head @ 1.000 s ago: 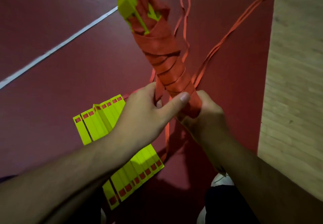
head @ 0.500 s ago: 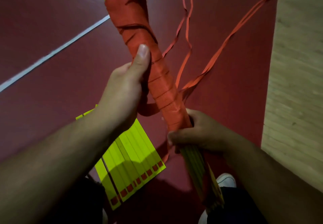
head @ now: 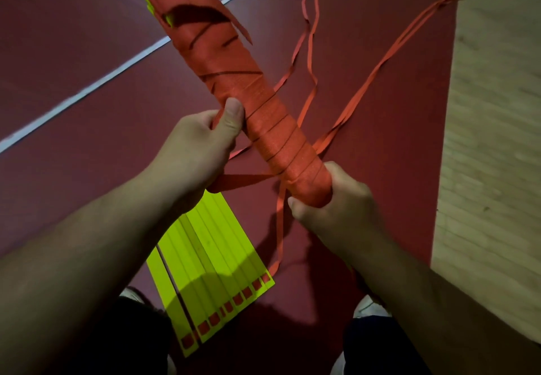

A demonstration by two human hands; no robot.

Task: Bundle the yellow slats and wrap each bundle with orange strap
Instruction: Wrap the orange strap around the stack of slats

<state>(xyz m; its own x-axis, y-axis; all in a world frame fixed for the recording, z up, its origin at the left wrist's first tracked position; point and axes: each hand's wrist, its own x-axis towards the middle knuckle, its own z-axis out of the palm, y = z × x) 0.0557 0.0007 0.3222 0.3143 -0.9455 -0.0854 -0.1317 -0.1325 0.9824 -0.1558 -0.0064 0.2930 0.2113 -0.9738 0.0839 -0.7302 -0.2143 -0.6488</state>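
Note:
A bundle of yellow slats (head: 234, 61), almost fully wound in orange strap, slants from the top centre down toward me. My right hand (head: 330, 207) is shut around its near end. My left hand (head: 196, 149) grips its left side, thumb pressed on the wrapping, with a flat length of orange strap (head: 243, 181) running from under the palm to the bundle. Yellow slat tips show at the far end. A loose row of yellow slats (head: 210, 260) with red squares lies on the floor below my left forearm.
Loose orange strap tails (head: 377, 73) trail over the dark red floor (head: 87, 152) to the upper right. A white line (head: 96, 87) crosses the floor diagonally. Pale wood flooring (head: 494, 140) borders the right side. Shoe tips and dark trousers show at the bottom edge.
My left hand slid down the bundle toward the near end, now holding a strap length. My right hand shifted up over the wrapped end; the bare slat ends are no longer visible.

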